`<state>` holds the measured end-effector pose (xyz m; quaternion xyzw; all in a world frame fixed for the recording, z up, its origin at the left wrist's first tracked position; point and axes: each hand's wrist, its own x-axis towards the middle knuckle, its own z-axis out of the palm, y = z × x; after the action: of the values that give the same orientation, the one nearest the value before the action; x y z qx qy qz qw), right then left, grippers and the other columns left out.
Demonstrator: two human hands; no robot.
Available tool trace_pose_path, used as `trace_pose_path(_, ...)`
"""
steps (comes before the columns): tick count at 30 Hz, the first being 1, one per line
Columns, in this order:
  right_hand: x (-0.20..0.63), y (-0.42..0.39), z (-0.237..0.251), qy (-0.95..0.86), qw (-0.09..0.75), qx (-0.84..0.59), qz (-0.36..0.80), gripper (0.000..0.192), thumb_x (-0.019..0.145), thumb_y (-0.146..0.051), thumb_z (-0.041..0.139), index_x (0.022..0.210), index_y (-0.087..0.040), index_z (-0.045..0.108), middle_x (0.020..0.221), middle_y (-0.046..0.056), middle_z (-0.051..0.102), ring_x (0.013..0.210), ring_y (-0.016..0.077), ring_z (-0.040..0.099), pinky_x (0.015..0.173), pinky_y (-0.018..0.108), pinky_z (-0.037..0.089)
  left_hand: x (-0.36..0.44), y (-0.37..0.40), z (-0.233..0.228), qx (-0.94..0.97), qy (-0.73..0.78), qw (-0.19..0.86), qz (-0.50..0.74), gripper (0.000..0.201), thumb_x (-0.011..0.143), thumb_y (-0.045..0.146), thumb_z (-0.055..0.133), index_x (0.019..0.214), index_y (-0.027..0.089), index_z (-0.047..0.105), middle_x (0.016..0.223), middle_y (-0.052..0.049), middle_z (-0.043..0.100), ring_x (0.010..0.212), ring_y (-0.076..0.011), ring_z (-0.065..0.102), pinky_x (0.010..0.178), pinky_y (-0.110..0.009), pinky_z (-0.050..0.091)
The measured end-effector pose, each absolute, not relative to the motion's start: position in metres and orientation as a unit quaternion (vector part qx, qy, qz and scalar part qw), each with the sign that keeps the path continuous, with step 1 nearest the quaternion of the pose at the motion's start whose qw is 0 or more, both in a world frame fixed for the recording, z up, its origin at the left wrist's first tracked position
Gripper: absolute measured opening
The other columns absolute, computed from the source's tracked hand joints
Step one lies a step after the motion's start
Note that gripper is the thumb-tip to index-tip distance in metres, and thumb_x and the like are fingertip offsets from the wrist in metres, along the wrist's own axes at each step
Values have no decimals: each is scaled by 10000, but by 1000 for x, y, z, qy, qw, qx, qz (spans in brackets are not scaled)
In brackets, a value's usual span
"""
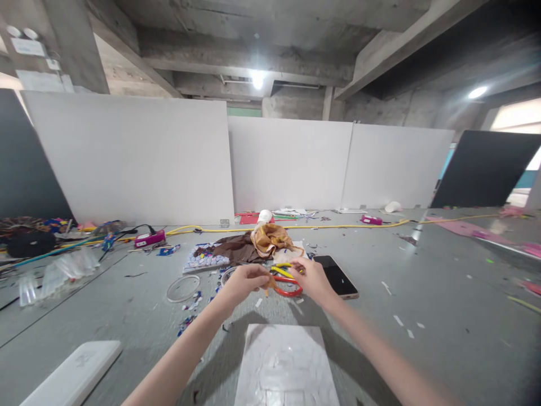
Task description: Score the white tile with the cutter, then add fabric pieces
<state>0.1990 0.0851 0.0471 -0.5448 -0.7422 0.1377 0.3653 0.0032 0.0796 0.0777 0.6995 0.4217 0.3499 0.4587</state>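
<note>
My left hand (251, 277) is closed in a pinch on a small orange-brown scrap of cloth (271, 284). My right hand (310, 276) faces it a little way off, fingers curled together; what they hold, if anything, is hidden. Between and just behind my fingertips are a red loop handle (289, 292) and a yellow handle (279, 272), which look like those of scissors. The right fingertips overlap the yellow one, and I cannot tell whether they touch it. Beyond lies crumpled orange-brown cloth (273, 241) beside dark brown cloth (239, 248).
A white slab (287, 366) lies close in front of me. To the right of my right hand is a phone (333, 275). Clear rings (183, 288), a white power bank (78, 372), paper scraps and a yellow cable (329, 228) are spread about; white panels stand behind.
</note>
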Motion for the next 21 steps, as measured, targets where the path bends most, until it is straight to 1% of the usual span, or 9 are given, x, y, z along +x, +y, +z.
trace_pose_path(3, 204, 106, 34, -752, 303, -578, 90, 328, 730, -49, 542, 1054, -79, 586, 1101, 165, 596, 1090, 262, 517, 951, 373, 383, 0, 82, 83, 657, 439, 486, 373, 296, 585, 410, 673, 718, 150, 625, 732, -59, 682, 693, -187, 605, 581, -252, 396)
trace_pose_path(5, 200, 120, 24, -768, 250, -583, 81, 345, 716, -37, 583, 1055, -100, 585, 1106, 147, 589, 1090, 254, 515, 944, 354, 390, -1, 83, 85, 633, 445, 503, 384, 325, 543, 424, 700, 701, 158, 599, 740, -69, 683, 706, -200, 611, 586, -259, 396)
trace_pose_path(7, 192, 131, 16, -779, 202, -588, 79, 294, 776, -134, 606, 1068, -124, 571, 1088, 113, 589, 1020, 232, 553, 877, 367, 444, 0, 82, 86, 616, 452, 510, 396, 328, 521, 414, 712, 688, 166, 577, 744, -61, 681, 698, -193, 605, 593, -259, 392)
trace_pose_path(10, 179, 141, 12, -782, 163, -597, 71, 295, 867, -297, 535, 1125, -153, 529, 1127, 80, 556, 955, 198, 572, 799, 391, 489, 1, 81, 86, 605, 462, 506, 406, 293, 511, 374, 715, 671, 168, 582, 705, -29, 667, 661, -166, 574, 588, -246, 371)
trace_pose_path(12, 174, 142, 15, -779, 159, -604, 60, 308, 880, -323, 512, 1142, -162, 516, 1147, 74, 542, 953, 193, 570, 792, 400, 493, 1, 80, 86, 604, 467, 500, 408, 259, 515, 348, 711, 655, 166, 592, 652, -7, 649, 628, -154, 552, 569, -238, 347)
trace_pose_path(15, 174, 136, 24, -772, 177, -608, 51, 296, 828, -198, 570, 1109, -111, 533, 1114, 124, 563, 1002, 233, 550, 846, 386, 450, 0, 79, 87, 608, 466, 494, 411, 217, 536, 331, 702, 626, 166, 594, 603, 8, 628, 596, -148, 534, 556, -236, 323)
trace_pose_path(18, 181, 127, 31, -769, 213, -600, 64, 405, 697, -42, 577, 1096, -83, 522, 1070, 172, 588, 1033, 276, 534, 872, 349, 398, -3, 77, 92, 610, 458, 495, 416, 226, 554, 324, 699, 706, 168, 635, 654, -3, 654, 643, -169, 557, 589, -249, 337)
trace_pose_path(20, 187, 120, 34, -767, 246, -587, 87, 444, 673, -43, 554, 1107, -119, 502, 1057, 145, 603, 1019, 263, 544, 853, 328, 394, -5, 75, 96, 608, 451, 500, 420, 269, 555, 317, 701, 778, 170, 671, 718, -20, 677, 707, -192, 574, 636, -266, 359)
trace_pose_path(21, 190, 116, 35, -763, 266, -581, 102, 433, 678, -57, 542, 1101, -137, 495, 1039, 128, 612, 1002, 251, 551, 836, 316, 398, -7, 74, 98, 607, 449, 502, 422, 272, 557, 316, 699, 786, 170, 685, 742, -27, 684, 735, -200, 577, 660, -273, 366)
